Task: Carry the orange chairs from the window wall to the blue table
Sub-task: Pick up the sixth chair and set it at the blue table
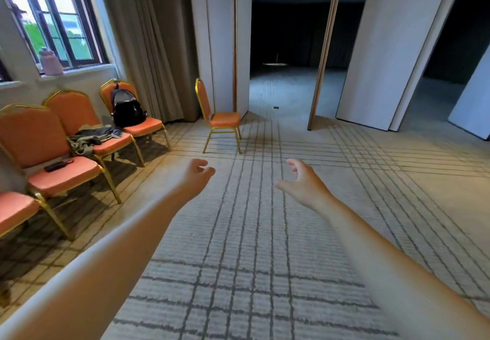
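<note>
Two arms show, both bare right up to the edge of the frame. The left forearm is broad at 7 o'clock and narrows to a slim wrist just below the left hand. The right forearm, at 5 o'clock, tapers likewise to the right hand. Wrists and fingers are bare skin; the nails are too small to make out.

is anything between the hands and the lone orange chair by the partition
Nothing visible: only carpet lies between the left hand, the right hand and the lone orange chair.
</note>
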### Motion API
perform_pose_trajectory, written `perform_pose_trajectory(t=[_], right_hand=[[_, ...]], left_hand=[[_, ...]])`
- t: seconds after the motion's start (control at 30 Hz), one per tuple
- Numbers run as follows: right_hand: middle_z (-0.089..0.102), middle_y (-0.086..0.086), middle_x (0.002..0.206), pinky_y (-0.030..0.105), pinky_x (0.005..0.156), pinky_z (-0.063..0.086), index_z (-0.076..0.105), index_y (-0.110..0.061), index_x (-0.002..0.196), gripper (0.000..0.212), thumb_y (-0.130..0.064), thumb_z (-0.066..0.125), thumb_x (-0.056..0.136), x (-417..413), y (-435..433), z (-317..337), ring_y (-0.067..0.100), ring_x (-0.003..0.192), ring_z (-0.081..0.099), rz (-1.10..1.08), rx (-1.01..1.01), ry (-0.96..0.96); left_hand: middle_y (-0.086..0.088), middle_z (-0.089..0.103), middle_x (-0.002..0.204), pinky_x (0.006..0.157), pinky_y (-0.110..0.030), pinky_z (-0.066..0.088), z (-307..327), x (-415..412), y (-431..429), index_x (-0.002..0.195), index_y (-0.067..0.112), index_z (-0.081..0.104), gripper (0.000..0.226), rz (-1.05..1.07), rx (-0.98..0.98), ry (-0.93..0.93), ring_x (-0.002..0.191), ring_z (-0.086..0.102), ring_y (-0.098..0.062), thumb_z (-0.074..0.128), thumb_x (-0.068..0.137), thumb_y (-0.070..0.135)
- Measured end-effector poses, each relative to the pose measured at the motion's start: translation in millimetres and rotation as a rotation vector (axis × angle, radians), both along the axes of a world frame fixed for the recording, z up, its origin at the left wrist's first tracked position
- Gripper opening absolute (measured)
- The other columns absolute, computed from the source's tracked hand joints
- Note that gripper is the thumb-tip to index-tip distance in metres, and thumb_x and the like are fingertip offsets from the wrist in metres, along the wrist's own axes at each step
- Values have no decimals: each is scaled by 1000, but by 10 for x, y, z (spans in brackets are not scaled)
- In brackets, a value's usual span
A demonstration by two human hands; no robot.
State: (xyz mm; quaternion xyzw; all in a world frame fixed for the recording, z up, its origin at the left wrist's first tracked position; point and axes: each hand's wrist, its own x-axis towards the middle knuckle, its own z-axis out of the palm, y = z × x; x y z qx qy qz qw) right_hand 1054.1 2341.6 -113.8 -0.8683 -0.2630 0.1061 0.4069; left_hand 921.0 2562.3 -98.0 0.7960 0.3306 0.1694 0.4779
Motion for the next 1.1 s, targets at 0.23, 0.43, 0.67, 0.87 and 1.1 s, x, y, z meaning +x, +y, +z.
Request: perform_pose_trajectory(t=[0.23,0.43,0.67,0.87,1.1], right_hand=[[31,3,154,41,105,38,29,-26,150,77,-41,66,84,1716,849,-227,24,138,36,-29,-3,23],[33,3,155,40,108,37,31,-24,150,76,-40,67,85,3497,1665,-238,23,140,36,4,-8,-2],[34,7,154,41,108,38,33,-22,149,74,-37,67,86,5224,2585,-230,24,139,37,65,-33,-9],[34,4,154,39,107,38,34,-25,149,74,-40,68,84,6646,3451,-379,22,140,37,77,-61,20],[36,3,153,38,107,38,35,-24,148,75,-38,67,82,8378,4644,-434,22,137,39,39,-84,3]], left_hand=[[10,47,91,42,-7,35,-314,1734,864,135,13,45,44,-37,37,60,69,44,0,55,95,29],[4,50,109,53,-16,32,-310,3419,1701,137,15,46,46,24,58,79,71,46,-2,54,95,32],[11,49,96,54,-16,31,-457,5114,2457,132,17,49,43,74,70,71,72,45,1,55,93,34],[15,51,94,56,-19,34,-700,6609,3366,130,24,50,46,80,91,120,74,49,3,56,89,43],[14,59,98,53,-24,40,-743,8521,4721,128,28,51,46,41,124,131,71,58,-4,52,86,48]])
